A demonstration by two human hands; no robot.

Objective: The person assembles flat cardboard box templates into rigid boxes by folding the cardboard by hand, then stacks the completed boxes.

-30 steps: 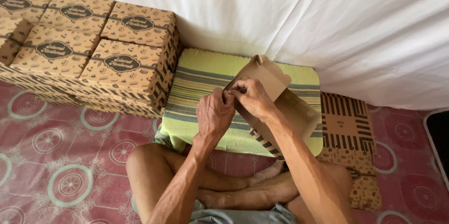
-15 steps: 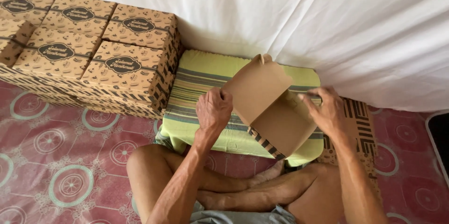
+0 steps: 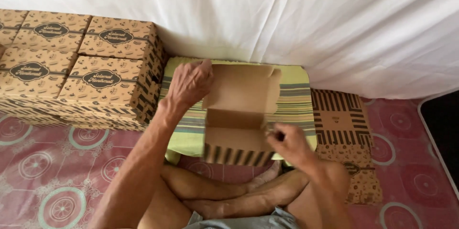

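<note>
On the green striped cushion (image 3: pixel 291 102), toward its front edge, the small cardboard box (image 3: pixel 236 126) now sits squared up with its lid flap standing open — a second ago it was tilted and half folded between both hands. Left hand (image 3: pixel 189 83) presses flat against the lid's left edge, its fingers loosely curled; right hand (image 3: pixel 289 140) pinches the box's right front corner. Finished boxes (image 3: pixel 103 78) are stacked beside the cushion's left edge — flat blanks (image 3: pixel 342 126) lie right.

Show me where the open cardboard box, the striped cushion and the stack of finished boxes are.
open cardboard box (image 3: pixel 234 137): head view, on its inner front wall.
striped cushion (image 3: pixel 294 102): head view, on its bare right part.
stack of finished boxes (image 3: pixel 103 88): head view, on the nearest box's top.
</note>
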